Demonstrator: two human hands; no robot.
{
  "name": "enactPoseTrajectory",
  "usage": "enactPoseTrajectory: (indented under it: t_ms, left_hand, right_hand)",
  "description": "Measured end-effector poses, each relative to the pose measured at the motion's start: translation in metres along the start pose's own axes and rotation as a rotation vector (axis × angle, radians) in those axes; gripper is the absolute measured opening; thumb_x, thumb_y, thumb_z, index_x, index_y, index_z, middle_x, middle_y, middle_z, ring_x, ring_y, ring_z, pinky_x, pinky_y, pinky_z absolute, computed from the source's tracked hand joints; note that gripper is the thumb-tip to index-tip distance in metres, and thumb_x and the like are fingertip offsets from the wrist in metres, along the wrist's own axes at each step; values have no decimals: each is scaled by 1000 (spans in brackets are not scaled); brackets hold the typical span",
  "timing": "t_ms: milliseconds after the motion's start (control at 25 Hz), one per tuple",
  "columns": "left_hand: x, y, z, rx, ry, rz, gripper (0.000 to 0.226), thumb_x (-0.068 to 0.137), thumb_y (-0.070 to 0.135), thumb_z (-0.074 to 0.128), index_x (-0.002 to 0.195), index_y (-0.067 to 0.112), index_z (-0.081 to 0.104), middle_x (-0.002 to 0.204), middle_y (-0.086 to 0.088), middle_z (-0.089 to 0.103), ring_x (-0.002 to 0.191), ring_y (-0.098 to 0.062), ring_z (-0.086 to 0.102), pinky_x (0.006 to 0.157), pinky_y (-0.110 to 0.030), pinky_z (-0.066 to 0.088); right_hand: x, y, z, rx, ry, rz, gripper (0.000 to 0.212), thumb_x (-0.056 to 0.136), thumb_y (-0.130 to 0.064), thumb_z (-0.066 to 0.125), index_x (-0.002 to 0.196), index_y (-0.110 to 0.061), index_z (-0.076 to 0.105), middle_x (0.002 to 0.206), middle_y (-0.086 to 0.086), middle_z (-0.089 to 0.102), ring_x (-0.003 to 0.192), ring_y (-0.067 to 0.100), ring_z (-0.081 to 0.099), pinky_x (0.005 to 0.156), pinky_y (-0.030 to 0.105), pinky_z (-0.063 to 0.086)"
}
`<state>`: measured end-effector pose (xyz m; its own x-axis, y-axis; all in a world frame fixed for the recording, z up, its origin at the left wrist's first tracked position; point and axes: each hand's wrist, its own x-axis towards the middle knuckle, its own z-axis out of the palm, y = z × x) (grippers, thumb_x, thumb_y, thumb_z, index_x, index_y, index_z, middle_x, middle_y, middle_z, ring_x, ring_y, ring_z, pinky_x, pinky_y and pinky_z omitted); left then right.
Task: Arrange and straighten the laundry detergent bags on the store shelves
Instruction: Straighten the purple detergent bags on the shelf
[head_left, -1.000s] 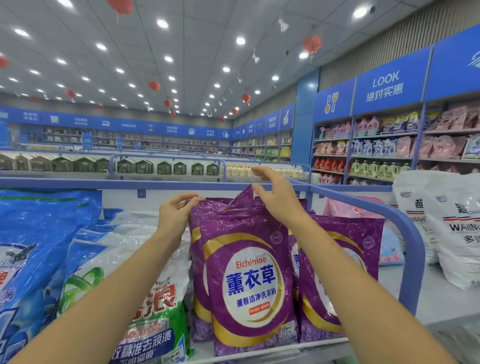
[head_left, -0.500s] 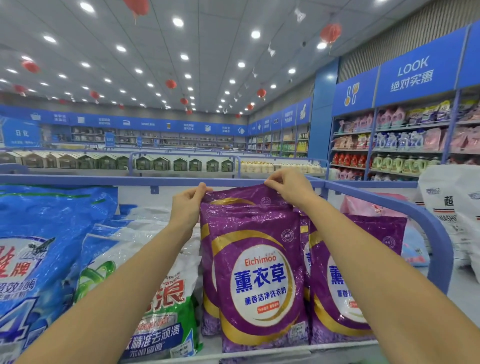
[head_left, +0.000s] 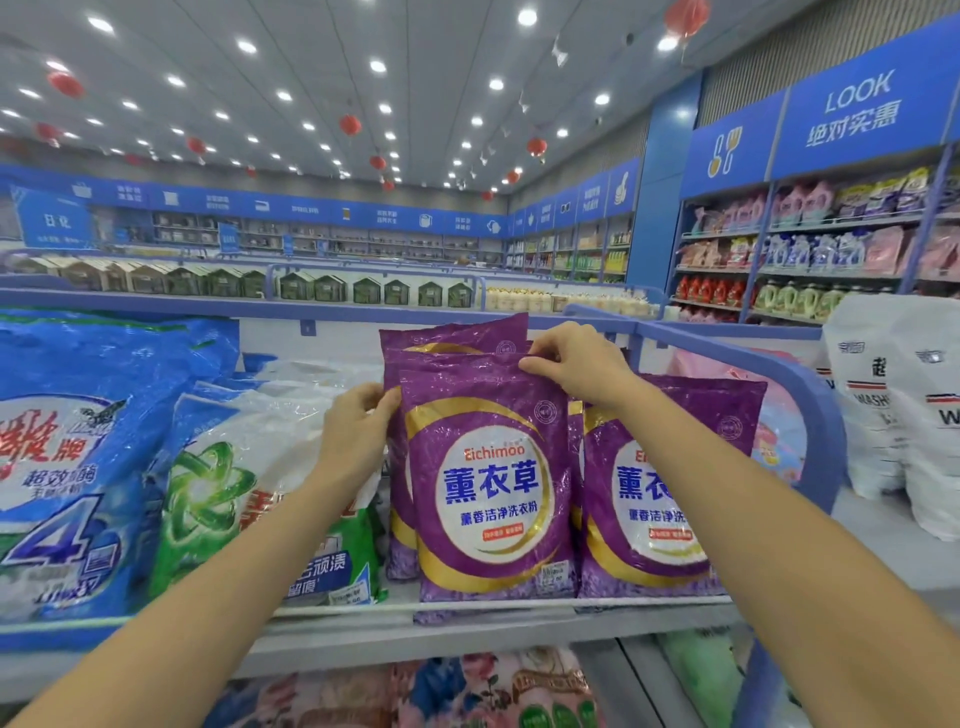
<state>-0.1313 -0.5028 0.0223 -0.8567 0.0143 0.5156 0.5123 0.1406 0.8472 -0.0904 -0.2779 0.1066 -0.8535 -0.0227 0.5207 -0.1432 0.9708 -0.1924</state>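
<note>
On the shelf (head_left: 519, 605), right of the large blue bag (head_left: 78, 441) and the green-and-white bag (head_left: 218, 483), the front purple detergent bag (head_left: 488, 483) stands upright at the rim, where your left hand (head_left: 358, 431) grips its upper left edge and your right hand (head_left: 576, 364) pinches its top right corner.

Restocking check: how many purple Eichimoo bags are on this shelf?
4: front bag gripped by left hand and right hand; middle bag and rear bag behind it; right bag beside it. Others may be hidden.
</note>
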Motion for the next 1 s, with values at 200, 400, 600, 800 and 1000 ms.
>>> enactPoseTrajectory:
  t_ms: [200,400,600,800,1000]
  left_hand:
    - [11,3,9,-47,139,-185,23,96,26,48,93,8,62,93,-9,65,87,-25,60,77,-37,48]
    - [-83,13,2,234,216,427,54,77,45,61,117,14,43,119,2,43,113,-12,41,97,-27,31]
    - [-101,-12,53,1149,-385,1198,59,81,60,38,128,25,44,145,-6,39,135,-24,30,113,-47,13]
    - [-76,-24,58,1359,-456,1104,64,93,60,9,139,27,38,145,-8,42,137,-23,28,110,-53,12]
    - [-74,-26,48,1386,-472,1130,63,93,62,13,141,28,34,144,-9,44,134,-27,40,108,-54,17]
  right_hand:
    - [-2,-7,8,-161,147,-11,31,90,-41,55,107,-18,65,107,1,68,103,23,60,84,36,44]
    - [-44,15,-22,45,494,-113,24,92,-24,53,109,-11,64,108,5,67,104,23,58,94,40,39]
    - [-124,58,14,72,813,69,36,90,-30,43,111,-7,60,115,12,62,108,31,52,96,35,33]
    - [-166,75,69,-267,573,16,55,85,-50,39,132,-20,44,145,12,40,132,31,32,109,52,19]
    - [-158,80,76,-412,371,11,59,86,-52,33,136,-22,41,148,13,36,136,29,25,110,52,17]
